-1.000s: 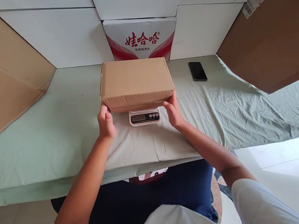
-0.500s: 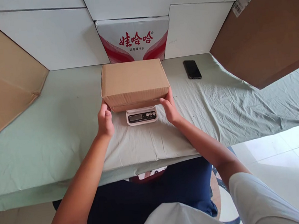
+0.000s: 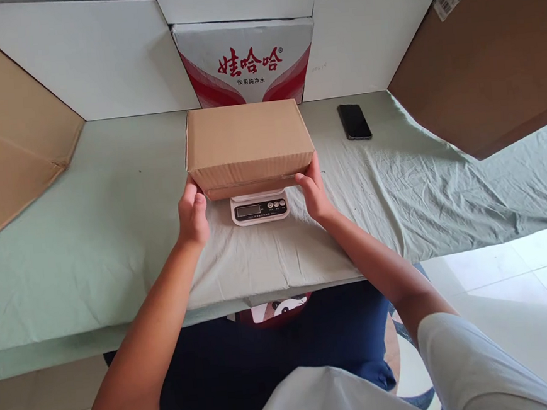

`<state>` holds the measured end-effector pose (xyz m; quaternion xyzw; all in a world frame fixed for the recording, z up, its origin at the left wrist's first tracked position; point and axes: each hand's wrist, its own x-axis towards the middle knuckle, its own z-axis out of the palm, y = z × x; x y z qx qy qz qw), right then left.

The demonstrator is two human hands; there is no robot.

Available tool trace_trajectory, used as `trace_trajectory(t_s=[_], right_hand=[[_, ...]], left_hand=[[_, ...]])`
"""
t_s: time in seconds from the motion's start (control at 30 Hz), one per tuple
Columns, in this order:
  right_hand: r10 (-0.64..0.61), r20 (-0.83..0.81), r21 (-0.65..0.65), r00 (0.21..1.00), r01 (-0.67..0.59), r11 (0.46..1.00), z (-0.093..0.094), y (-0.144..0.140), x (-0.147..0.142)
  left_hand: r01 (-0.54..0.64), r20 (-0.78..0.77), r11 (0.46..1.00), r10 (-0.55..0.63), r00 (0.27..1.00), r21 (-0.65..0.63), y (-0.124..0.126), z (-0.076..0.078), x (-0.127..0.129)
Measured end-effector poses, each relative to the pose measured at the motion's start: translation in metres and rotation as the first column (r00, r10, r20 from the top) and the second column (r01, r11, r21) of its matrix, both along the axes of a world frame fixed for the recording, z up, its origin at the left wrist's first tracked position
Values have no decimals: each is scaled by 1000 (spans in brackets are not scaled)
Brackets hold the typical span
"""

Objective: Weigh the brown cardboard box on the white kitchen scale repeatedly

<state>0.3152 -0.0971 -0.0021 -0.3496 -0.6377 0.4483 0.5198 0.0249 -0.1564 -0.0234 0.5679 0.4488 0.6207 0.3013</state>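
A closed brown cardboard box (image 3: 249,134) sits over a small white digital kitchen scale (image 3: 260,209). The box covers the weighing surface, so I cannot tell whether it rests fully on it. Only the scale's front panel shows, with its display and round buttons. My left hand (image 3: 193,214) grips the box at its near left lower corner, fingers partly hidden beneath. At the near right lower corner, my right hand (image 3: 314,189) holds the box, thumb on the front face.
A black phone (image 3: 355,121) lies right of the box on the green cloth (image 3: 129,241). Behind stands a white and red printed carton (image 3: 248,62) among white panels. Large cardboard pieces flank the table, one left (image 3: 12,137) and one right (image 3: 489,61).
The camera view has shifted slightly, so the scene sits a little higher. Both hands keep their hold on the box, which stays over the scale.
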Motion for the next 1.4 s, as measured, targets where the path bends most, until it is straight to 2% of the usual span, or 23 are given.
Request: trace_trajectory(t_s=[0.13,0.27,0.33,0.57,0.67,0.77,0.87,1.0,1.23,1.4], right_hand=[[-51,-45,42,998,53,998,-5,3,3],[-173,-120,18,978,176,984,-12,18,17],[-212,-118,-14,970,212,977,-15,28,25],[-236,-153,-110,960,221,969,-22,41,30],[-202,-125,-93,971,191,977,-26,40,27],[-186,-100,-74,977,179,981,-31,40,26],[-183,-122,-91,975,173,981,-34,40,25],[-168,-121,-100,978,157,983,-33,39,24],[-155,-88,-112,984,144,983,-27,35,22],[-132,-23,-84,991,130,988,-29,34,21]], left_hand=[[-28,88,999,25,996,36,7,-4,-7],[-183,317,982,160,935,44,16,-7,-25],[-219,344,975,189,920,49,18,-9,-32],[-191,242,980,174,954,47,23,-19,-35],[-148,175,986,133,976,74,26,-27,-41],[-157,96,985,150,984,73,29,-34,-47],[-150,103,986,142,984,73,31,-36,-48],[-148,122,987,139,983,62,31,-33,-42],[-145,49,988,142,989,47,28,-27,-37],[-112,91,993,109,990,27,22,-17,-29]])
